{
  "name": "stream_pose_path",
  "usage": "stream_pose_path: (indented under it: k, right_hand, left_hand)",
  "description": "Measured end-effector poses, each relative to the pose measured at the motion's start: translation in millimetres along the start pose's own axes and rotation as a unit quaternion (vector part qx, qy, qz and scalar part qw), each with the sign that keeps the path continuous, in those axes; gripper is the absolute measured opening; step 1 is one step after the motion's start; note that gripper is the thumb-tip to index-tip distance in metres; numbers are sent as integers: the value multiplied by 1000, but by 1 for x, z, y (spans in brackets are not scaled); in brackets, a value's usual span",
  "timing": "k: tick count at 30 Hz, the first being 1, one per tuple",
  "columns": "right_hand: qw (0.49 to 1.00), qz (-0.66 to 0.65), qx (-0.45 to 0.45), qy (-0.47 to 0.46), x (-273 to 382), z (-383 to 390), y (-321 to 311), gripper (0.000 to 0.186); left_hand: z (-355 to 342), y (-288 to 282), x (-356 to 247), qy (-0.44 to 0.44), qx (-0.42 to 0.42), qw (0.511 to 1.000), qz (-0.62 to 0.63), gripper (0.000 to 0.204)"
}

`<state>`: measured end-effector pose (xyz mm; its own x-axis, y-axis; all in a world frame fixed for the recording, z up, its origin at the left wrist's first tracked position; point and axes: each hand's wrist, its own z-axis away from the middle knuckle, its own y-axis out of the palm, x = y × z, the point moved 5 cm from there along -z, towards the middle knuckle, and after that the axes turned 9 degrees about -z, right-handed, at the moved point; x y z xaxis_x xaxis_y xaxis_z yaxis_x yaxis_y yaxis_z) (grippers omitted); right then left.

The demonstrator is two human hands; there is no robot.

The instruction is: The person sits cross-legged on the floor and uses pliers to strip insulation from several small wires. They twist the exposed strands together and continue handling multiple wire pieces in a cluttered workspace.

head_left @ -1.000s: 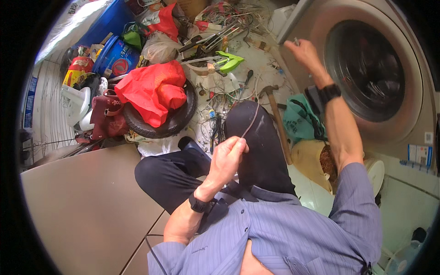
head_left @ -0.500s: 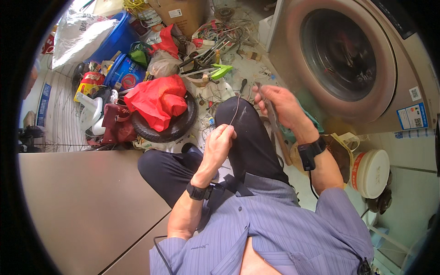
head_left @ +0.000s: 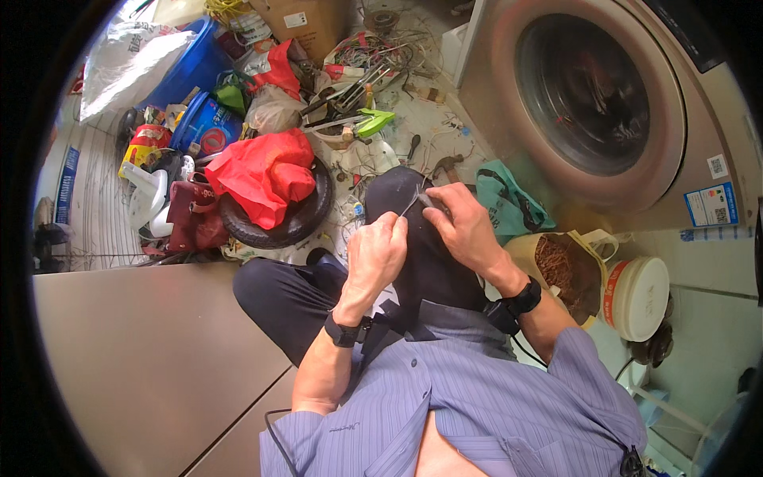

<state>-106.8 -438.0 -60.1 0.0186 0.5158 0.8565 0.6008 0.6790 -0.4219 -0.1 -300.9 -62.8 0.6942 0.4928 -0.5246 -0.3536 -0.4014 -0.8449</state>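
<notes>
Over my raised right knee, my left hand (head_left: 377,253) is closed, pinching a short thin dark wire (head_left: 410,204) that sticks up from its fingertips. My right hand (head_left: 462,226) has its thumb and fingers pressed together at the far end of the wire; a small greyish bit shows there, too fine to make out. The two hands are close together but do not touch. Beyond my right hand, a hammer (head_left: 447,165) lies on the floor, its handle partly hidden.
A green plastic bag (head_left: 509,199) and an open bag of reddish-brown wire (head_left: 554,264) lie to the right, beside a white bucket (head_left: 640,299). A washing machine (head_left: 556,175) stands far right. Left are a tyre (head_left: 310,211) under a red bag (head_left: 266,175) and a blue bucket (head_left: 208,127).
My right hand has let go of the hammer, which now lies on the floor, and has come down and left to the wire. My left hand has stayed nearly in place.
</notes>
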Motion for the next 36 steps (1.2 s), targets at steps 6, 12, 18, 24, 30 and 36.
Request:
stream_pose_path:
  k: [6, 12, 18, 24, 30, 36]
  right_hand:
    - [998, 47, -8, -30, 6, 3, 7, 25]
    - [995, 88, -11, -55, 8, 2, 13, 26]
    - [991, 115, -31, -64, 8, 3, 17, 25]
    - [989, 128, -36, -67, 7, 3, 19, 26]
    - [986, 143, -37, -78, 8, 4, 19, 27]
    - [987, 137, -34, -75, 8, 5, 20, 29]
  left_hand:
    - [1, 7, 5, -44, 18, 999, 23, 30]
    - [1, 10, 7, -49, 28, 997, 43, 31]
    - [4, 12, 9, -67, 17, 993, 97, 31]
    - [5, 16, 16, -78, 26, 984, 160, 30]
    - [10, 14, 17, -55, 13, 981, 187, 28]
    - [17, 15, 19, -60, 12, 975, 213, 26]
